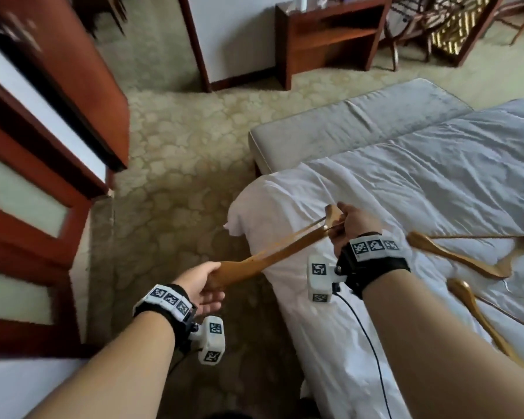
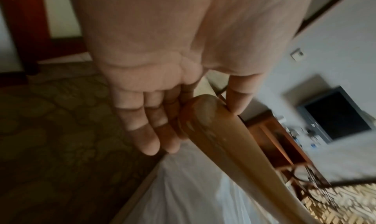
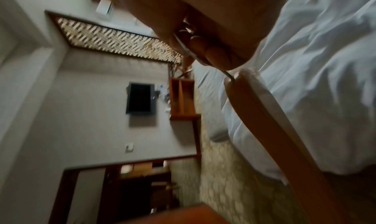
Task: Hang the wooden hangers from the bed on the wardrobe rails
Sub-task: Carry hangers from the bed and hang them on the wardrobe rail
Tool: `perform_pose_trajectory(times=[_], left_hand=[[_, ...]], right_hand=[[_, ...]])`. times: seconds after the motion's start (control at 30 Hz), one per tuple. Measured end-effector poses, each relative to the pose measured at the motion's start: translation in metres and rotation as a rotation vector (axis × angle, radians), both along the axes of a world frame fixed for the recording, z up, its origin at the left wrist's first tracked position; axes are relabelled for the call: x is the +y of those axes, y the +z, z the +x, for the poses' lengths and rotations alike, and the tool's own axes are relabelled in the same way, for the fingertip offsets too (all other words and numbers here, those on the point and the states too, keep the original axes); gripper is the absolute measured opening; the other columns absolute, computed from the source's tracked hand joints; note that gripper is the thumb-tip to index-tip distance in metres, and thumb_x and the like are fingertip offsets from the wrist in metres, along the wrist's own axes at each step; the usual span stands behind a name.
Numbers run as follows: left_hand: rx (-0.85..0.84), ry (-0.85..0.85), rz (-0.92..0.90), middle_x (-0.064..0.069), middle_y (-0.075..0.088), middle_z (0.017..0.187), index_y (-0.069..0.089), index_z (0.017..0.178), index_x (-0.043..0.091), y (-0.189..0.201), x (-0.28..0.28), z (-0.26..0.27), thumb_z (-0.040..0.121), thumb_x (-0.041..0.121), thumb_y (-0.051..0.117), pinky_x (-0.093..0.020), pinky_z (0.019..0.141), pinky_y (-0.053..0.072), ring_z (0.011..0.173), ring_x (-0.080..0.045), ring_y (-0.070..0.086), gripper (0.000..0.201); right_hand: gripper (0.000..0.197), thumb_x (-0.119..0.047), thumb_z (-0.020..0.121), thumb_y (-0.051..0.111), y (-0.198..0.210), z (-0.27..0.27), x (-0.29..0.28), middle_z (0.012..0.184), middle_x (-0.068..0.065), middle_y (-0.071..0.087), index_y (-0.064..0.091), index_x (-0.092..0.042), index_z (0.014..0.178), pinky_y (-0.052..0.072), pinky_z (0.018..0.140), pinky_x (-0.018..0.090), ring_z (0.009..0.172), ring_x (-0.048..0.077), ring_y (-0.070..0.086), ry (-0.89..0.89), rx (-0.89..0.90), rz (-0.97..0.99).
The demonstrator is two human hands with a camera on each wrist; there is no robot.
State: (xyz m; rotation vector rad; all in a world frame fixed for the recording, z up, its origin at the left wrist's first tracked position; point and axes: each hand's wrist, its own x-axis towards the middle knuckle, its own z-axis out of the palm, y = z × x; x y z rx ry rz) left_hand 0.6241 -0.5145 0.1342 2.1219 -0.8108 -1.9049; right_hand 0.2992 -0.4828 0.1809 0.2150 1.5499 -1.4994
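Note:
A wooden hanger [image 1: 273, 252] is held in the air over the corner of the white bed [image 1: 406, 182], slanting from lower left to upper right. My left hand [image 1: 203, 282] pinches its rounded end [image 2: 205, 113] between thumb and fingers. My right hand [image 1: 351, 225] grips the other part, fingers curled round the metal hook [image 3: 183, 45] above the hanger's neck [image 3: 244, 82]. Two more wooden hangers [image 1: 466, 261] [image 1: 481, 322] lie on the sheet to the right of my right forearm. The wardrobe's red-brown doors [image 1: 28, 176] stand at the left; its rails are out of view.
Patterned carpet [image 1: 179, 176] runs between the bed and the wardrobe. A grey padded bench [image 1: 360, 125] sits at the bed's far end. Beyond it are a wooden shelf unit [image 1: 330, 34] and chairs [image 1: 436, 31]. A cable [image 1: 366, 337] trails from my right wrist camera.

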Motion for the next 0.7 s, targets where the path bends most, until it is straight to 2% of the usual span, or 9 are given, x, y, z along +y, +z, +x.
perform_pose_trajectory(times=[0.07,0.13,0.2,0.27,0.37,0.47,0.57,0.63,0.7], left_hand=[[-0.005,0.015,0.015,-0.012,0.067,0.098,0.063,0.109,0.015,0.004,0.013,0.054,0.088,0.057,0.064,-0.037,0.068,0.056,0.078,-0.027,0.066,0.047],[-0.06,0.012,-0.016,-0.01,0.067,0.097,0.063,0.104,0.015,0.009,0.029,0.108,0.088,0.063,0.062,-0.033,0.064,0.054,0.073,-0.024,0.067,0.05],[-0.094,0.004,-0.046,-0.006,0.064,0.083,0.061,0.094,0.013,0.013,0.046,0.157,0.091,0.06,0.06,-0.026,0.053,0.043,0.057,-0.02,0.059,0.047],[-0.092,0.03,-0.082,-0.004,0.058,0.071,0.058,0.087,0.012,0.022,0.06,0.198,0.096,0.05,0.057,-0.024,0.05,0.033,0.051,-0.018,0.05,0.04],[-0.131,0.068,-0.168,-0.003,0.061,0.083,0.06,0.093,0.01,0.052,0.072,0.249,0.099,0.042,0.055,-0.029,0.06,0.042,0.066,-0.018,0.055,0.033],[-0.025,0.199,-0.242,-0.001,0.057,0.083,0.058,0.099,0.012,0.084,0.081,0.287,0.102,0.035,0.051,-0.027,0.058,0.039,0.065,-0.015,0.051,0.024],[0.061,0.341,-0.324,-0.006,0.065,0.099,0.058,0.106,0.011,0.105,0.089,0.313,0.103,0.035,0.052,-0.028,0.064,0.047,0.079,-0.018,0.061,0.025],[0.096,0.395,-0.347,-0.008,0.066,0.11,0.059,0.106,0.012,0.115,0.101,0.321,0.103,0.038,0.051,-0.029,0.069,0.052,0.088,-0.019,0.065,0.027],[0.136,0.437,-0.332,-0.009,0.065,0.117,0.059,0.113,0.011,0.12,0.115,0.324,0.103,0.04,0.05,-0.03,0.075,0.054,0.095,-0.021,0.067,0.031]], right_hand=[[0.013,-0.021,0.085,0.063,0.019,0.053,-0.018,0.059,0.001,0.046,0.063,-0.017,0.072,0.026,0.036,0.022,0.035,0.012,0.035,0.134,0.063,-0.049],[0.012,-0.024,0.082,0.063,0.039,0.11,-0.031,0.058,0.0,0.049,0.069,-0.014,0.078,0.031,0.04,0.027,0.04,0.015,0.039,0.288,0.145,-0.106],[0.014,-0.03,0.079,0.066,0.056,0.167,-0.039,0.06,-0.003,0.054,0.071,-0.016,0.08,0.037,0.046,0.03,0.048,0.016,0.045,0.427,0.257,-0.157],[0.01,-0.03,0.084,0.066,0.072,0.224,-0.038,0.059,-0.006,0.054,0.067,-0.022,0.078,0.04,0.049,0.029,0.05,0.013,0.048,0.518,0.348,-0.202],[0.012,-0.017,0.093,0.057,0.096,0.305,-0.026,0.052,-0.005,0.049,0.069,-0.018,0.09,0.034,0.046,0.026,0.046,0.013,0.043,0.647,0.399,-0.266],[0.016,-0.014,0.091,0.056,0.113,0.37,-0.016,0.054,-0.003,0.048,0.072,-0.015,0.093,0.034,0.044,0.026,0.047,0.014,0.043,0.817,0.481,-0.315],[0.017,-0.011,0.091,0.056,0.127,0.42,-0.009,0.058,0.001,0.049,0.071,-0.013,0.097,0.036,0.044,0.026,0.047,0.016,0.044,0.965,0.506,-0.367],[0.018,-0.01,0.092,0.054,0.135,0.448,-0.002,0.051,-0.001,0.048,0.07,-0.013,0.098,0.036,0.043,0.024,0.044,0.015,0.042,1.079,0.487,-0.396],[0.018,-0.008,0.094,0.051,0.137,0.47,0.005,0.047,-0.003,0.046,0.068,-0.011,0.1,0.032,0.04,0.022,0.041,0.013,0.039,1.182,0.436,-0.424]])
